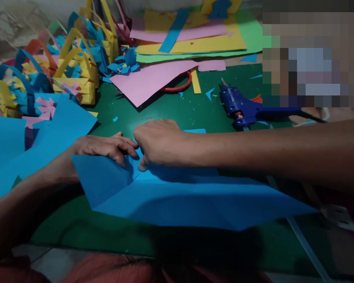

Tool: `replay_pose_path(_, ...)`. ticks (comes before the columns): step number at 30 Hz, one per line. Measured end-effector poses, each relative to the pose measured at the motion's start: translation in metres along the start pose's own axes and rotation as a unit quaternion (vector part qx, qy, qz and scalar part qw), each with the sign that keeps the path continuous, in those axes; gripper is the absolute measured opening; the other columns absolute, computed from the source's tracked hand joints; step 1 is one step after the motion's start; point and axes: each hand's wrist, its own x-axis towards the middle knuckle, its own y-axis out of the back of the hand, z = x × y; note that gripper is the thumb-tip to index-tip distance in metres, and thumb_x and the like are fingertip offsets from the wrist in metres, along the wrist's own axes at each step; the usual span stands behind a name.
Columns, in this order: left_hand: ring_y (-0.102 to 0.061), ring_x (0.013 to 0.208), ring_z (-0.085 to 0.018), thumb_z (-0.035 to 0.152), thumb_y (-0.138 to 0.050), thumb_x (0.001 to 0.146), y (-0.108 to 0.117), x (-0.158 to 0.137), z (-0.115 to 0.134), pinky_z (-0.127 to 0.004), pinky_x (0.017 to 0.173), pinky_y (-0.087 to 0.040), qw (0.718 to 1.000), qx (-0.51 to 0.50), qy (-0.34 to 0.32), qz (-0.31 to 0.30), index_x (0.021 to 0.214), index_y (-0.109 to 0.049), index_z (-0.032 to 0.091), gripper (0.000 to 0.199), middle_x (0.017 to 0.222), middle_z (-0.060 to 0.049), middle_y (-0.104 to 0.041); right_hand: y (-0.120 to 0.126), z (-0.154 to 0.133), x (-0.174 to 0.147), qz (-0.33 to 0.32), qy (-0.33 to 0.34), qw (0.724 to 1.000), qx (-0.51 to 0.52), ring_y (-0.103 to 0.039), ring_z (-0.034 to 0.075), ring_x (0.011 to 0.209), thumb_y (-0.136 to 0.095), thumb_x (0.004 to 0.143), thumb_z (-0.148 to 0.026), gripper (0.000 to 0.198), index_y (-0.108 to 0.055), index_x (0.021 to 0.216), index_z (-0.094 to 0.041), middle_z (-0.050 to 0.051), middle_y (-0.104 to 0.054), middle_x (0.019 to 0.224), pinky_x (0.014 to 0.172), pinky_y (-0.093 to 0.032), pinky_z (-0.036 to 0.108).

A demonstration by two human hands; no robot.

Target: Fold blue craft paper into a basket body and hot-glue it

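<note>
Blue creased paper sheet (194, 202), long axis nine-to-three, spreads toward six o'clock from the curled, thumb-down right hand (159, 143) and, nearer its nine-o'clock end, the loosely bent left hand (107, 149); whether either grips, I cannot tell.

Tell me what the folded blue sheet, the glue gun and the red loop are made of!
Blue sheet: probably matte paper or thin card; it shows straight folds and little shine.
Glue gun: likely hard plastic, slightly glossy, with moulded blue sides; its pale tip may be metal.
Red loop: perhaps smooth plastic, from its even colour.
</note>
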Motion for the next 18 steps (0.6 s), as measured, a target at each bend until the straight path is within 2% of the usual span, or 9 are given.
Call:
replay_pose_path(3, -0.053, 0.101, -0.020, 0.048, -0.045, 0.088, -0.002, -0.002, -0.007, -0.035, 0.090, -0.041, 0.998, -0.058, 0.014, 0.010, 0.073, -0.068, 0.018, 0.041, 0.102, -0.009, -0.058, 0.001, -0.002, -0.001, -0.011, -0.009, 1.000, -0.007, -0.062, 0.026, 0.090, -0.075, 0.060, -0.030, 0.034, -0.068, 0.091, -0.018, 0.009, -0.069, 0.089, 0.066, -0.045, 0.029)
replay_pose_path(6, -0.052, 0.096, -0.017, 0.042, -0.051, 0.087, -0.003, -0.004, -0.012, -0.030, 0.082, -0.043, 0.999, -0.035, 0.031, 0.009, 0.076, -0.070, 0.021, 0.030, 0.098, -0.006, -0.055, 0.001, -0.002, -0.001, -0.020, -0.022, 0.999, -0.017, -0.063, 0.026, 0.085, -0.074, 0.060, -0.034, 0.028, -0.069, 0.082, -0.017, 0.009, -0.069, 0.084, 0.064, -0.046, 0.030)
replay_pose_path(11, -0.054, 0.086, -0.015, 0.028, -0.057, 0.084, -0.003, -0.004, -0.013, -0.031, 0.086, -0.042, 0.999, 0.027, -0.034, 0.023, 0.086, -0.068, 0.025, 0.012, 0.087, -0.002, -0.056, 0.000, -0.001, 0.001, -0.028, -0.030, 0.999, -0.014, -0.064, 0.026, 0.081, -0.074, 0.060, -0.038, 0.025, -0.070, 0.075, -0.018, 0.008, -0.069, 0.075, 0.062, -0.045, 0.030)
replay_pose_path(15, -0.054, 0.084, -0.014, 0.019, -0.057, 0.083, -0.004, -0.004, -0.013, -0.027, 0.078, -0.044, 0.999, 0.023, -0.030, 0.008, 0.088, -0.066, 0.025, 0.012, 0.085, -0.001, -0.054, 0.001, -0.001, 0.001, -0.033, -0.028, 0.999, -0.020, -0.064, 0.026, 0.082, -0.073, 0.062, -0.040, 0.026, -0.070, 0.076, -0.018, 0.008, -0.069, 0.073, 0.062, -0.045, 0.031)
replay_pose_path(18, -0.054, 0.081, -0.013, 0.017, -0.057, 0.084, -0.003, -0.002, -0.019, -0.028, 0.079, -0.042, 0.998, 0.034, -0.043, -0.003, 0.091, -0.066, 0.026, 0.015, 0.083, 0.000, -0.054, 0.002, -0.002, 0.000, -0.035, -0.023, 0.999, -0.026, -0.064, 0.026, 0.083, -0.070, 0.065, -0.037, 0.021, -0.069, 0.074, -0.018, 0.009, -0.069, 0.072, 0.062, -0.045, 0.031)
